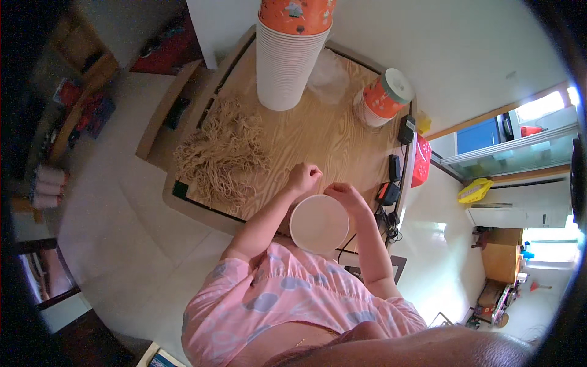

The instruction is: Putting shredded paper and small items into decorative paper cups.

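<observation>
My left hand (306, 177) is closed in a pinch above the table, just beyond a white paper bucket (319, 224). Whatever it pinches is too small to make out. Close by on the right, my right hand (347, 196) has its fingers curled together beside the bucket's far rim. What those fingers hold, if anything, is hidden. The bucket stands between my forearms, its round mouth facing up, and looks white inside. To the left of my hands lies a loose heap of beige cords (226, 153).
A tall stack of nested white buckets (287, 70) with an orange one on top rises at the table's (324, 140) far side. Farther right stands a shorter orange stack (384, 98). Black adapters (394, 168) and cables line the right edge, near a red basket (420, 160).
</observation>
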The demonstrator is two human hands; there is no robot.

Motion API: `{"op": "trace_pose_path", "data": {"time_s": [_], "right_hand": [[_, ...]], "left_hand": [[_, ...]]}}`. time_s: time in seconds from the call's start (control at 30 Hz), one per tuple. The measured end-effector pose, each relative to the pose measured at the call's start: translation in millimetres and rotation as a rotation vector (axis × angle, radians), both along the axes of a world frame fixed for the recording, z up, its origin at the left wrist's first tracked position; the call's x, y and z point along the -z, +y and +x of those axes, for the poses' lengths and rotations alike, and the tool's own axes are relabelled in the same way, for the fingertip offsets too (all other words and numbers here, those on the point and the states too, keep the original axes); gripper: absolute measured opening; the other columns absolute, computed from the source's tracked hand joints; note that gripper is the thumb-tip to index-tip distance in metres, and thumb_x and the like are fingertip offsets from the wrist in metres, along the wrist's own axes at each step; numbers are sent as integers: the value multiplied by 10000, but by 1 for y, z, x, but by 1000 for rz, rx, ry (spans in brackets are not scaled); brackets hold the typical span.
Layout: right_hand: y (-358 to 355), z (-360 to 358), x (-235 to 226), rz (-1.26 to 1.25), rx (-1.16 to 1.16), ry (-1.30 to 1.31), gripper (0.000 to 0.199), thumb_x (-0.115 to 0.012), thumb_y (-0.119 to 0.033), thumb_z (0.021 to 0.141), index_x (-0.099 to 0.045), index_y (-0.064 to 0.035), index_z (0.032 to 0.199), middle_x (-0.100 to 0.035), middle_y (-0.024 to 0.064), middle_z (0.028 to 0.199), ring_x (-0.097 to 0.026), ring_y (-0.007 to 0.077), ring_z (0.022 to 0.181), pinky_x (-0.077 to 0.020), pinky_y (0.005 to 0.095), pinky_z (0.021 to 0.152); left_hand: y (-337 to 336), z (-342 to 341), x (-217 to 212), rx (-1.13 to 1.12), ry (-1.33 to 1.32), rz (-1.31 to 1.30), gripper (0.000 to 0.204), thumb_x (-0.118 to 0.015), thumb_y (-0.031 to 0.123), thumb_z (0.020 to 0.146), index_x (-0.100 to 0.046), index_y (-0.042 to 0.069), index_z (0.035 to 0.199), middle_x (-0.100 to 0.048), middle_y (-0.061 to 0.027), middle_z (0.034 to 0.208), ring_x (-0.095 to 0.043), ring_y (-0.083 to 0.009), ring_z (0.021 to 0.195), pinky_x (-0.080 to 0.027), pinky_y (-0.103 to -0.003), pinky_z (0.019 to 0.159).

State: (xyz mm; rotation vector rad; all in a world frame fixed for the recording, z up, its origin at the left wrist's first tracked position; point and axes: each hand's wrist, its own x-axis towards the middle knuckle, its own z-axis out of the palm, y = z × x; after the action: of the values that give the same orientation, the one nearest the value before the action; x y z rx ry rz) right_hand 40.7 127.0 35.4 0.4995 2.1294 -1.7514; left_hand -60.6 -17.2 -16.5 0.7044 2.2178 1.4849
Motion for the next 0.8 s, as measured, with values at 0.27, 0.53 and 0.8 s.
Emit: {"op": "trace_pose_path", "data": {"time_s": [0.27,0.53,0.8], "right_hand": [[-8,17,0,88,86,58,125,-598,-139,803,-595,-17,834,-571,-20,743,-505,71,706,-420,219,662],[-30,38,-48,465,45,344,103,-633,-31,723,-568,-11,799,-560,71,772,-540,155,704,-438,261,629],[-49,52,-63,530,24,537,105,-608,-16,718,-570,-41,813,-529,119,782,-538,290,715,-452,355,613]], "left_hand": [[-9,0,6,169,-101,-23,115,-623,109,722,-623,40,814,-621,-56,682,-581,-123,635,-463,-286,594],[-21,3,-34,490,-464,210,327,-575,73,768,-540,38,1091,-619,-44,857,-567,-104,763,-464,-261,708],[-52,15,-81,609,-458,263,296,-576,77,787,-560,20,1078,-603,-20,833,-541,-75,735,-449,-228,657]]}}
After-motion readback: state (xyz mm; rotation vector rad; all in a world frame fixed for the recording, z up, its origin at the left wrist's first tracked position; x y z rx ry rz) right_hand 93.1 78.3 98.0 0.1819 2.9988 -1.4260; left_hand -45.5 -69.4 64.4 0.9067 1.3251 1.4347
